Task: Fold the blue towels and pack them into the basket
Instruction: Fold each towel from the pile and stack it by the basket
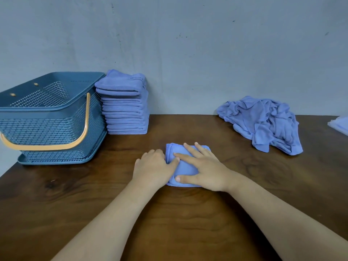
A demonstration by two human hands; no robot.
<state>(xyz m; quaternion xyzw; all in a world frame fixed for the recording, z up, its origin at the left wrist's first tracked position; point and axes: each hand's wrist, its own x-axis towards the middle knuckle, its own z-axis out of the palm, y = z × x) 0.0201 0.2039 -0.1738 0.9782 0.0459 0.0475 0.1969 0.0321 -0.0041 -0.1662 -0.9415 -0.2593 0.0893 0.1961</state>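
A small folded blue towel [185, 167] lies on the wooden table [244, 185] in front of me. My right hand [202, 167] lies flat on top of it with straight, spread fingers. My left hand [155, 166] sits at the towel's left edge, fingers curled at that edge; whether it grips the cloth is unclear. A tall stack of folded blue towels [125, 104] stands against the wall at the back left. Left of the stack is a blue lattice basket [47, 125] with an orange handle; its inside looks empty. A heap of unfolded blue towels [263, 123] lies at the back right.
A grey wall runs along the table's far edge. The corner of another pale blue cloth [339, 124] shows at the right border. The table's left edge cuts diagonally below the basket.
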